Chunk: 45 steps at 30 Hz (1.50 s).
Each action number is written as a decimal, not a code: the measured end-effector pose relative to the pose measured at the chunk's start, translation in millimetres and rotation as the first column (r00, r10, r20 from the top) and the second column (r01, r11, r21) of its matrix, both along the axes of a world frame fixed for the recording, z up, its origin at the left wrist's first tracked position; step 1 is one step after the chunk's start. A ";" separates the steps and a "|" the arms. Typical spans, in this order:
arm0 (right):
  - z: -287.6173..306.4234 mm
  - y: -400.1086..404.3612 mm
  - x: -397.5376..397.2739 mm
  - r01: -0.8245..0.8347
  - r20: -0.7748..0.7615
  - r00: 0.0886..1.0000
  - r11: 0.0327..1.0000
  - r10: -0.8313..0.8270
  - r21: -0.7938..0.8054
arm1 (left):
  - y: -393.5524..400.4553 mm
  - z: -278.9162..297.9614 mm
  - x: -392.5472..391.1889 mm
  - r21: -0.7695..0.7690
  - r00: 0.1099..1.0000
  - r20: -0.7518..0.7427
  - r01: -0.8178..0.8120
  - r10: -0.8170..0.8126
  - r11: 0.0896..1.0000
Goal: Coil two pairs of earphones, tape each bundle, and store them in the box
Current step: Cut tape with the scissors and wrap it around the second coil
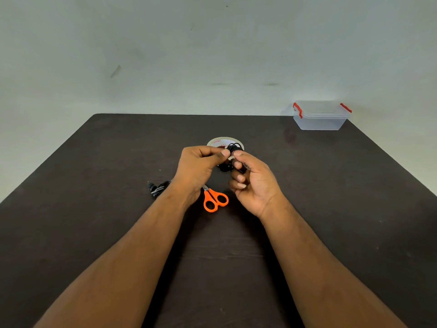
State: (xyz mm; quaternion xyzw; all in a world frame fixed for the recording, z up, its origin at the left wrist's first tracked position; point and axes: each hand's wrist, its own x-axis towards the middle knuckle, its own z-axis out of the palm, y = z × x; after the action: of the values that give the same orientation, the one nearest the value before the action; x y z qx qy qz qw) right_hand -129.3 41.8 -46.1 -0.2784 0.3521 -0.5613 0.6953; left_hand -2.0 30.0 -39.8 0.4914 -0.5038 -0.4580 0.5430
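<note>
Both my hands are raised over the middle of the dark table [94, 233] and meet on a black coiled earphone bundle [234, 147]. My left hand [199, 168] pinches it from the left with thumb and fingers. My right hand [254, 183] holds it from the right, fingers curled. Part of the bundle is hidden between the hands. A second black earphone bundle [158, 188], with pale tape round it, lies on the table left of my left wrist. The clear box [319, 117], lid on with red clips, stands at the far right corner.
A roll of tape [218, 141] lies flat just behind my hands. Orange-handled scissors [214, 200] lie between my wrists, blades partly under the left wrist. A pale wall rises behind the table's far edge.
</note>
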 end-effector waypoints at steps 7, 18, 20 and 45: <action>3.2 -2.5 -5.5 0.135 -0.319 0.943 0.985 -0.093 0.111 | -1.4 -8.6 -2.5 -0.495 0.568 0.677 -0.118 0.468 0.861; 17.3 -7.8 -44.0 0.093 -0.368 0.917 0.978 -0.158 -0.188 | -7.0 -5.6 7.7 -0.184 0.991 0.113 -0.044 0.066 0.982; 12.7 -10.7 -53.0 0.072 -0.544 0.786 0.917 -0.295 -0.393 | -5.4 -2.1 7.6 -0.164 0.999 0.038 -0.019 0.026 0.986; 2.3 -8.2 -39.5 -0.240 -0.608 0.723 0.705 -0.329 -0.667 | -0.1 -0.3 3.7 -0.055 0.978 -0.066 0.194 -0.198 0.979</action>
State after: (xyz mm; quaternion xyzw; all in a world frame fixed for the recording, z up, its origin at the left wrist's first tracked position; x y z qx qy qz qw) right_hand -168.8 33.6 -43.8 -0.7009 0.3483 -0.5242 0.3356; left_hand 1.7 29.9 -40.1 0.4094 -0.5411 -0.5142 0.5246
